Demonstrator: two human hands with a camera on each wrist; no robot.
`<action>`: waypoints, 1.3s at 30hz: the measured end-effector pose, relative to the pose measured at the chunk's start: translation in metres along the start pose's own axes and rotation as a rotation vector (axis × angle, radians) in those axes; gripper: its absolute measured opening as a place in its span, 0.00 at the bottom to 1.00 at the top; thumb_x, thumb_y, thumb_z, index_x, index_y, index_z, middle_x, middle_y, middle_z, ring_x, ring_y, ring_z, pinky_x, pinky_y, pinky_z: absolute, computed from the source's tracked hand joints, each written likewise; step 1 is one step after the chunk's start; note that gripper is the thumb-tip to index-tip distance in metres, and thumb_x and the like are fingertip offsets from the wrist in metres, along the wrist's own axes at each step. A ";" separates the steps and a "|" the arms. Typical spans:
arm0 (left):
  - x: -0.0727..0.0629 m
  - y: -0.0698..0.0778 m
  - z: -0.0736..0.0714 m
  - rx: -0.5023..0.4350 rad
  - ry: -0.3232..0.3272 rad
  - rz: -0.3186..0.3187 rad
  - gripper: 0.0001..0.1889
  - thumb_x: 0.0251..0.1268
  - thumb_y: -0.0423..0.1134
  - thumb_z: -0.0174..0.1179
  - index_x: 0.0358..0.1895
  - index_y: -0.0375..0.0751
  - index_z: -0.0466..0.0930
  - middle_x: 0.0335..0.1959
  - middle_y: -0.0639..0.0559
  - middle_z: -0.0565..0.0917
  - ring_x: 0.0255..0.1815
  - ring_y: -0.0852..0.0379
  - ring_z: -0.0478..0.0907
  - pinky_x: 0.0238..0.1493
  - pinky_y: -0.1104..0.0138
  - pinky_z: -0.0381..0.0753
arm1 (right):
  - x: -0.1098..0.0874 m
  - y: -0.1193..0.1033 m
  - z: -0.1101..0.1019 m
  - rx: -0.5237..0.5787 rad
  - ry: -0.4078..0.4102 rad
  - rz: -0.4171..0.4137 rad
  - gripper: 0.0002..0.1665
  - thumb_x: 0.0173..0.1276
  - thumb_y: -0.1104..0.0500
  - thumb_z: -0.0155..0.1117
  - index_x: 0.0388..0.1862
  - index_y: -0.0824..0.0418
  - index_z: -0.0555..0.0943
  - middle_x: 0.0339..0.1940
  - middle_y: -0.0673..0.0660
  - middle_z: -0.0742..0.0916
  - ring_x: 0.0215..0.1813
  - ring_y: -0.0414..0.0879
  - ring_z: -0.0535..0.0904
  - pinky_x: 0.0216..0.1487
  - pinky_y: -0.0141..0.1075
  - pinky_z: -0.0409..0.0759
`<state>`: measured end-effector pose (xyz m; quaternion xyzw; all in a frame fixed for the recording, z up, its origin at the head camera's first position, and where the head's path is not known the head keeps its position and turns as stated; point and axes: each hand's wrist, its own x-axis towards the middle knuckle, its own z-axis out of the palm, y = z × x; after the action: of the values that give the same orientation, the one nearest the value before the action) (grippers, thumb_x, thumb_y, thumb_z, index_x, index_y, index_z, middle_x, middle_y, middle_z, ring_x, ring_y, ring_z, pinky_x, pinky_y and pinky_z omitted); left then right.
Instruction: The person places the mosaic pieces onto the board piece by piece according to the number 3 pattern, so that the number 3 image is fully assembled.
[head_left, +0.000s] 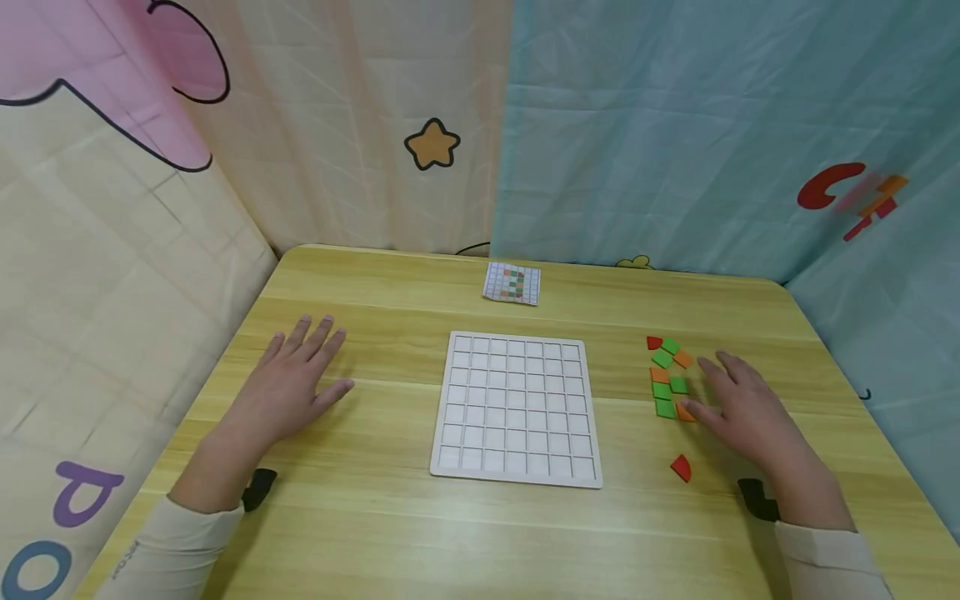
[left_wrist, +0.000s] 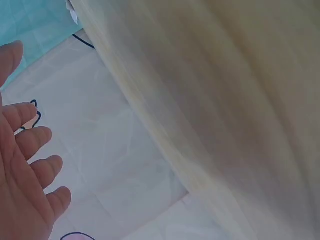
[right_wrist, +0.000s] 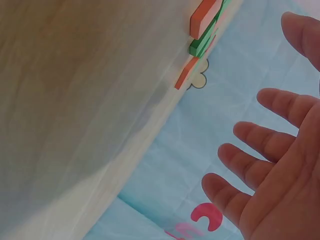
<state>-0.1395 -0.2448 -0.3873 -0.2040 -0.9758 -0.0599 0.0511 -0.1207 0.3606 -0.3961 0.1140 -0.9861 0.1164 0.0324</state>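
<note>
A white grid board (head_left: 517, 408) with bare square cells lies in the middle of the table. To its right are several flat pieces: green squares (head_left: 664, 408), orange pieces (head_left: 659, 376) and a red quarter-circle (head_left: 655, 342). Another red quarter-circle (head_left: 681, 468) lies apart, nearer the person. My right hand (head_left: 757, 417) hovers beside these pieces, fingers loosely spread and holding nothing; orange and green pieces (right_wrist: 204, 20) show past it in the right wrist view. Over the table's left side, my left hand (head_left: 281, 392) is spread with straight fingers and nothing in it.
Behind the board lies a small printed card (head_left: 512, 284) with a coloured grid pattern. The wooden table (head_left: 375, 517) has rounded far corners, with patterned curtains (head_left: 645, 125) close behind and at both sides. A black wrist strap part (head_left: 758, 500) shows below the right wrist.
</note>
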 end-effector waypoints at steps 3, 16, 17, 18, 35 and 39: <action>0.001 0.002 0.000 -0.063 -0.023 0.030 0.39 0.72 0.55 0.56 0.77 0.35 0.58 0.78 0.36 0.54 0.78 0.34 0.46 0.71 0.37 0.49 | -0.001 0.001 0.001 -0.002 0.004 -0.008 0.43 0.68 0.46 0.67 0.70 0.73 0.66 0.68 0.79 0.66 0.67 0.77 0.59 0.59 0.72 0.61; 0.008 0.015 0.000 -0.281 -0.062 0.116 0.38 0.71 0.54 0.58 0.76 0.36 0.59 0.74 0.36 0.64 0.75 0.33 0.54 0.69 0.38 0.56 | -0.003 0.002 0.004 0.044 -0.085 0.027 0.38 0.67 0.49 0.69 0.66 0.72 0.71 0.60 0.76 0.74 0.61 0.74 0.67 0.58 0.69 0.67; 0.008 0.016 0.000 -0.304 -0.079 0.110 0.38 0.72 0.55 0.58 0.76 0.37 0.59 0.74 0.36 0.65 0.75 0.33 0.55 0.69 0.38 0.57 | -0.003 0.002 0.004 0.050 -0.088 0.029 0.38 0.67 0.49 0.69 0.66 0.72 0.71 0.61 0.76 0.74 0.61 0.74 0.67 0.58 0.69 0.67; 0.009 0.017 0.000 -0.327 -0.095 0.108 0.38 0.72 0.56 0.57 0.76 0.37 0.60 0.73 0.37 0.65 0.75 0.33 0.56 0.69 0.38 0.57 | -0.003 0.002 0.004 0.055 -0.089 0.029 0.38 0.66 0.49 0.69 0.66 0.72 0.71 0.61 0.76 0.75 0.61 0.74 0.67 0.58 0.68 0.67; 0.038 0.034 0.010 -0.495 -0.216 0.158 0.39 0.70 0.59 0.57 0.76 0.41 0.61 0.71 0.41 0.70 0.71 0.41 0.65 0.68 0.45 0.65 | -0.003 0.005 0.006 0.154 -0.124 0.038 0.32 0.66 0.52 0.71 0.62 0.71 0.76 0.53 0.69 0.82 0.52 0.63 0.78 0.52 0.61 0.76; 0.043 0.037 0.012 -0.529 -0.236 0.166 0.39 0.70 0.60 0.57 0.76 0.41 0.61 0.73 0.40 0.66 0.73 0.41 0.62 0.69 0.45 0.63 | -0.002 0.005 0.005 0.191 -0.118 0.039 0.30 0.65 0.54 0.72 0.59 0.71 0.77 0.50 0.68 0.83 0.52 0.63 0.79 0.52 0.61 0.76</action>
<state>-0.1645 -0.1926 -0.3908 -0.2947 -0.9056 -0.2834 -0.1127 -0.1195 0.3643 -0.4020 0.1041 -0.9727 0.2035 -0.0391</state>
